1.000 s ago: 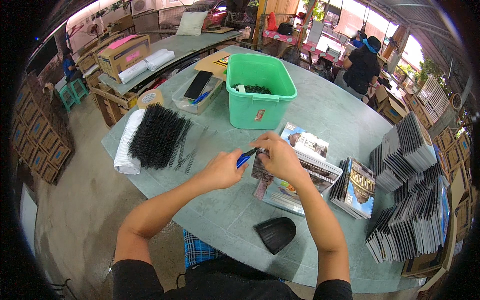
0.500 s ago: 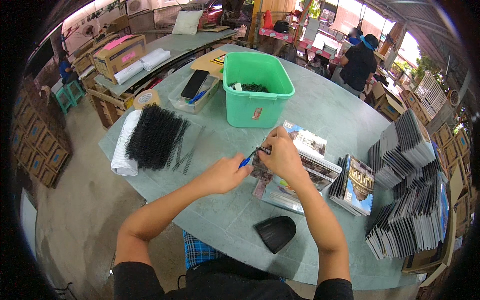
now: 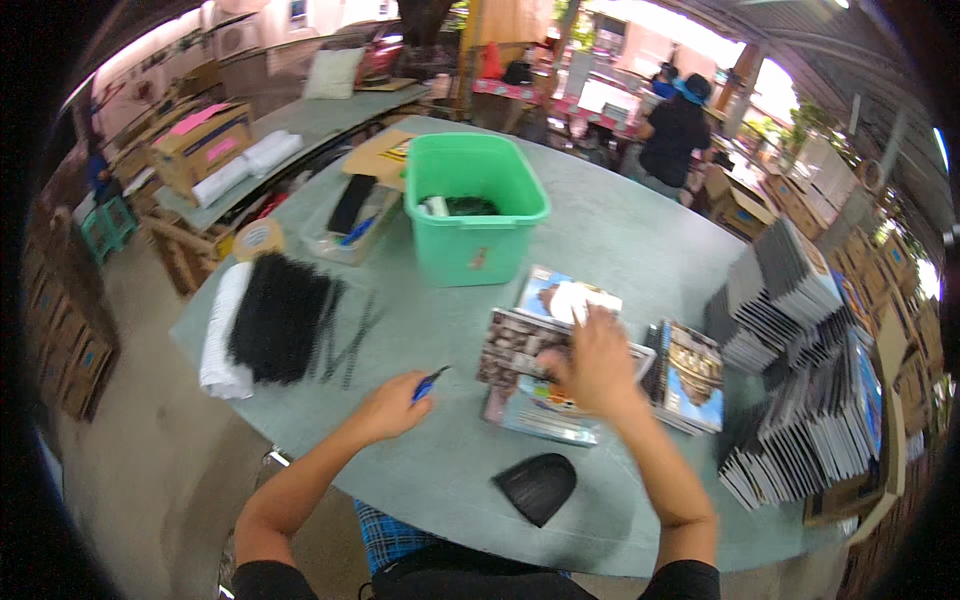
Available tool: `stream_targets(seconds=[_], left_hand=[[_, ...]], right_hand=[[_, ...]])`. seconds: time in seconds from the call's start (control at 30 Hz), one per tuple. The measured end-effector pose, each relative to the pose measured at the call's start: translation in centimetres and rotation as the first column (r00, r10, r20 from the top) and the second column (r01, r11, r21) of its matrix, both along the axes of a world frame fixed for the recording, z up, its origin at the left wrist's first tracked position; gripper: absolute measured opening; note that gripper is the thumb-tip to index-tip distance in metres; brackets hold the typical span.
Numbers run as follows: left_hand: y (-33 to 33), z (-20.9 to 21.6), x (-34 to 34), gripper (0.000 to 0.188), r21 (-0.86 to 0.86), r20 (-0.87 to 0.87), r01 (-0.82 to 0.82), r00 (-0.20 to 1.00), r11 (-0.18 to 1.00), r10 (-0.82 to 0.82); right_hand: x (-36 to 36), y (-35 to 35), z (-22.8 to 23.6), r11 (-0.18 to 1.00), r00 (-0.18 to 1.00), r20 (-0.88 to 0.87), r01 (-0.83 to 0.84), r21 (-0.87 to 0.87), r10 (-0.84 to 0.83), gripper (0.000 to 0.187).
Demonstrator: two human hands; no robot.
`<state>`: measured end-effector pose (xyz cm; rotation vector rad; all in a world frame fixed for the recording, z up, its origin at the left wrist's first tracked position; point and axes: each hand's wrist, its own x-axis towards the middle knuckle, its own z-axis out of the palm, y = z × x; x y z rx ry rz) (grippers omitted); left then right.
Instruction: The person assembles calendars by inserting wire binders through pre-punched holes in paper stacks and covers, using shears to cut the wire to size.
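Note:
My left hand (image 3: 394, 406) is closed round a small blue-handled pair of pliers (image 3: 428, 384), its dark tip pointing away to the right, over bare table. My right hand (image 3: 603, 365), blurred by motion, reaches over a spiral-bound notebook (image 3: 522, 345) with a dark photo cover; its thumb and fingers look apart. Under that notebook lie others with colourful covers (image 3: 540, 408). Just beyond sits another notebook (image 3: 540, 287) with a blue and white cover. Nearer to me rests a black, rounded, wedge-shaped object (image 3: 538, 488).
A green bin (image 3: 479, 250) holding black coils stands behind the notebooks. At left, a heap of black binding coils (image 3: 282, 318) lies on a white roll beside tape (image 3: 259, 240). Stacks of notebooks (image 3: 808, 425) fill the right side. A person (image 3: 675, 140) stands farther back.
My right hand has let go of the notebook's coil end and moved over the covers. My left hand has drawn away with the pliers, toward me and left. The view has shifted.

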<state>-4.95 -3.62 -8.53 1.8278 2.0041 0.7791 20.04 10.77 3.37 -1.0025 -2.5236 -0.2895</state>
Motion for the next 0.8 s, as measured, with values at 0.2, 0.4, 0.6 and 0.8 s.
stream_targets(seconds=[0.2,0.4,0.6,0.8], left_hand=[[0.7,-0.8,2.1,0.045,0.051,-0.359,-0.030,0.932,0.998,0.046],[0.2,-1.8,1.9,0.045,0.142,-0.395,-0.012,0.916,0.990,0.068],[-3.4,-1.4,-7.7,0.032,0.069,-0.430,-0.471,0.781,0.879,0.453],[-4.8,-3.2,-9.2,0.028,0.012,-0.360,-0.574,0.762,0.819,0.539]], right_hand=[[3.1,-3.4,-6.1,0.952,0.958,-0.014,-0.281,0.125,0.285,0.067],[1.7,-0.2,-1.4,0.991,0.928,-0.351,-0.102,0.083,0.125,0.059],[3.5,-3.0,-6.0,0.943,0.969,-0.221,-0.036,0.329,0.114,0.050],[7.6,-0.3,0.3,0.889,0.914,-0.386,0.071,0.453,0.124,0.020]])
